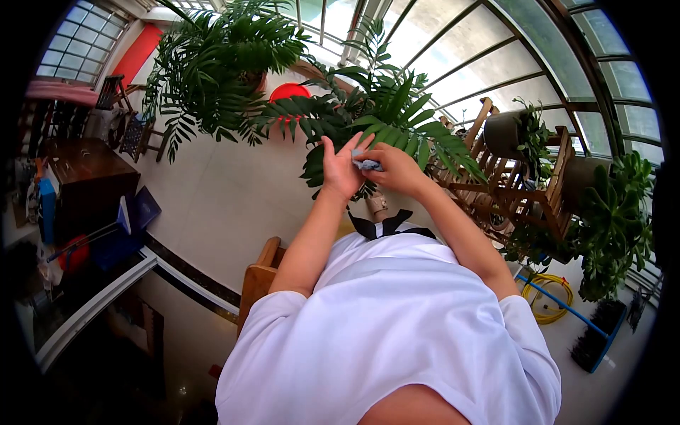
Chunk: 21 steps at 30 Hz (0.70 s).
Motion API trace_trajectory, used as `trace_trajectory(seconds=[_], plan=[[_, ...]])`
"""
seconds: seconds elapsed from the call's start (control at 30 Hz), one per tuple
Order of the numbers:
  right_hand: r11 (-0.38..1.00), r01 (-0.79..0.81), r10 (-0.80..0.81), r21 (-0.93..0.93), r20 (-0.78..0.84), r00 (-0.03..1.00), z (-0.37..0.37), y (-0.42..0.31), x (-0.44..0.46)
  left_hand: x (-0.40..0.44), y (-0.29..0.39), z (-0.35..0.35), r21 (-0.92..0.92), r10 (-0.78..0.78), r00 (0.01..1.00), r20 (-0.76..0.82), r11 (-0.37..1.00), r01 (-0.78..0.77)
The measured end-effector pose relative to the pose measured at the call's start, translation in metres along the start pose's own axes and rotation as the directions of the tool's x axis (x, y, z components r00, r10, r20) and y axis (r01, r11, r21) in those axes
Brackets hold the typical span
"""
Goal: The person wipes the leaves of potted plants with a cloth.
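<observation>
My left hand (pixel 341 172) is held palm up with its fingers stretched out, at the near edge of a broad-leaved potted palm's foliage (pixel 397 113). Beside it, my right hand (pixel 395 168) is closed on a small crumpled grey-blue cloth (pixel 367 164). The cloth is close against the fingers and palm of my left hand; whether a leaf lies between them I cannot tell. Green leaflets spread just beyond both hands.
A second leafy plant (pixel 219 64) stands at the upper left, near a red stool (pixel 289 92). Wooden plant racks (pixel 510 191) with pots are on the right. A broom (pixel 598 333) and a coiled yellow hose (pixel 549 297) lie below them. A wooden chair (pixel 258 280) is close behind me.
</observation>
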State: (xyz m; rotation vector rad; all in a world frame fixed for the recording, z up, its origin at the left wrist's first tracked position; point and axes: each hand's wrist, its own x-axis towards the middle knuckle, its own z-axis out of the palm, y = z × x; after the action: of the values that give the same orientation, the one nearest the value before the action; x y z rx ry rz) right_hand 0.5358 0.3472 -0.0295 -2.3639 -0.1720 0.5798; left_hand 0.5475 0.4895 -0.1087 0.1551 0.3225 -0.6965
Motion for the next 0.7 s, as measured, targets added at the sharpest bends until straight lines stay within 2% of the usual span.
trace_trajectory(seconds=[0.07,0.1,0.13,0.2,0.23,0.27,0.3,0.33,0.37,0.4,0.47,0.53,0.57,0.6,0.63,0.67,0.7], plan=[[0.894,0.042,-0.086,0.447,0.079,0.993,-0.004,0.008,0.001,-0.004,0.013,-0.007,0.022,0.040,0.998,-0.043,0.999,-0.039],[0.823,-0.016,-0.066,0.568,0.124,0.990,-0.021,-0.007,-0.002,-0.005,0.021,-0.014,0.041,0.077,0.995,-0.064,0.996,-0.074],[0.763,-0.082,0.002,0.641,0.124,0.992,-0.032,-0.013,-0.005,-0.009,0.031,-0.026,0.091,0.112,0.988,-0.110,0.991,-0.103],[0.644,-0.091,0.030,0.760,0.094,0.995,-0.051,-0.022,-0.015,-0.021,0.052,-0.041,0.119,0.130,0.979,-0.154,0.987,-0.112],[0.644,-0.130,0.021,0.754,0.152,0.988,-0.058,-0.018,-0.020,-0.028,0.061,-0.051,0.116,0.129,0.979,-0.159,0.987,-0.111],[0.643,-0.135,0.023,0.754,0.157,0.987,-0.060,-0.017,-0.024,-0.034,0.069,-0.062,0.197,0.177,0.964,-0.198,0.971,-0.138],[0.714,-0.107,-0.055,0.691,0.207,0.977,-0.060,-0.018,-0.029,-0.041,0.075,-0.073,0.278,0.227,0.946,-0.233,0.947,-0.159],[0.777,-0.068,-0.127,0.625,0.262,0.957,-0.058,-0.019,-0.034,-0.047,0.080,-0.081,0.277,0.227,0.945,-0.237,0.948,-0.158],[0.837,-0.077,-0.125,0.541,0.327,0.937,-0.053,-0.022,-0.037,-0.052,0.083,-0.088,0.264,0.241,0.925,-0.293,0.950,-0.164],[0.837,-0.080,-0.124,0.541,0.331,0.936,-0.046,-0.024,-0.040,-0.057,0.084,-0.095,0.251,0.253,0.903,-0.348,0.953,-0.171],[0.951,0.020,-0.129,0.309,0.337,0.933,-0.026,-0.025,-0.040,-0.062,0.085,-0.110,0.275,0.259,0.880,-0.398,0.949,-0.155],[0.965,0.037,-0.123,0.258,0.326,0.937,-0.005,-0.018,-0.033,-0.063,0.081,-0.147,0.341,0.225,0.765,-0.604,0.940,-0.007],[0.993,0.040,-0.075,0.115,0.323,0.943,0.005,-0.014,-0.028,-0.063,0.077,-0.160,0.341,0.226,0.763,-0.605,0.940,-0.008],[0.999,0.040,-0.028,-0.031,0.313,0.949,0.015,-0.010,-0.023,-0.065,0.070,-0.173,0.321,0.193,0.691,-0.697,0.945,0.061],[0.997,-0.017,0.039,-0.072,0.309,0.950,0.025,-0.003,-0.016,-0.067,0.065,-0.181,0.293,0.160,0.606,-0.779,0.948,0.126],[0.997,-0.015,0.037,-0.072,0.312,0.949,0.034,0.005,-0.009,-0.067,0.059,-0.189,0.291,0.161,0.604,-0.780,0.949,0.124],[0.995,-0.013,0.041,-0.097,0.291,0.956,0.044,0.012,-0.003,-0.067,0.051,-0.195,0.259,0.085,0.603,-0.793,0.943,0.207]])
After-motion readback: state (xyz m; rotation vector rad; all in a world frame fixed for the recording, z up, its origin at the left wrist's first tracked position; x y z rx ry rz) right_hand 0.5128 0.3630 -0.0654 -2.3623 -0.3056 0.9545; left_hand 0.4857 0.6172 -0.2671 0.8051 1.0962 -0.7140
